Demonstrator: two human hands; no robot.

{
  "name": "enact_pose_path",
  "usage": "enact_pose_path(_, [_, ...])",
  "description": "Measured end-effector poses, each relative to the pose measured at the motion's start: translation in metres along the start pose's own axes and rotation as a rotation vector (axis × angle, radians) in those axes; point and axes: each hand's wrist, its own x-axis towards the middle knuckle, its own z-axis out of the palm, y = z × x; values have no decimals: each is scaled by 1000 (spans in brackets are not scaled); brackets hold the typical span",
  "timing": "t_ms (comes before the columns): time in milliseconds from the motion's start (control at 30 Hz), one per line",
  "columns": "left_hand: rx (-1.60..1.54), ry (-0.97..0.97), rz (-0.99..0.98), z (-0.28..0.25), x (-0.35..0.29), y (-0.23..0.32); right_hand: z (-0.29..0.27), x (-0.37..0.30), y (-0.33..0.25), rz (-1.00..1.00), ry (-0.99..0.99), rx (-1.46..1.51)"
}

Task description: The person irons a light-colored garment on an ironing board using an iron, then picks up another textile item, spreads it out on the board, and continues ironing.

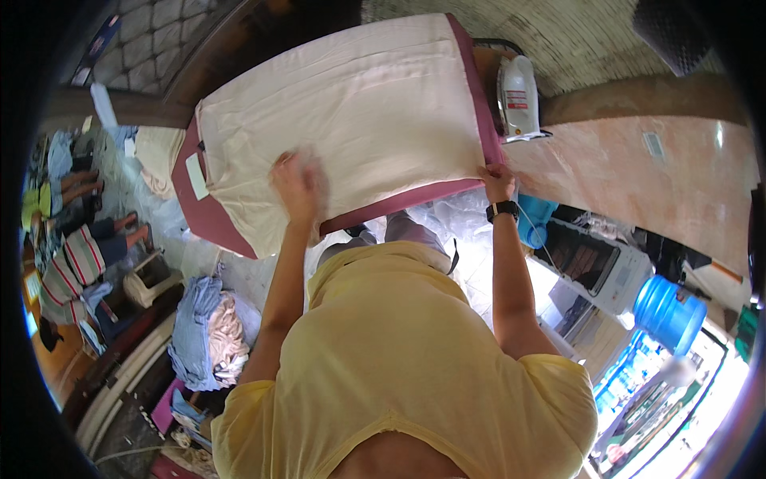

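A cream cloth (359,112) lies spread flat over a maroon ironing board (209,215). My left hand (297,182) rests on the cloth near its front edge, blurred, fingers apart. My right hand (498,180), with a black watch on its wrist, pinches the cloth's right front corner at the board's edge. A white iron (519,97) stands upright just past the board's right end, apart from both hands.
A pile of blue and pink clothes (209,331) lies low on the left. People sit at far left (76,239). A blue water jug (666,310) and a white appliance (594,263) stand to the right. A brown counter (638,172) runs behind the iron.
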Motion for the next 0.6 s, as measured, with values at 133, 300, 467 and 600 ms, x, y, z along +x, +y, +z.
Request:
enact_pose_path(133, [-292,-334,432,93,70,115,-9,-13,-35,26,-2,-57])
enact_pose_path(300, [-88,-496,795,183,90,169,-19,-20,-49,44,89,-99])
enact_pose_path(467, [-92,-632,883,179,72,183,-23,-25,-55,125,148,-31])
enact_pose_path(600, [-258,-797,1013,179,49,185,-17,-19,-40,103,121,-128])
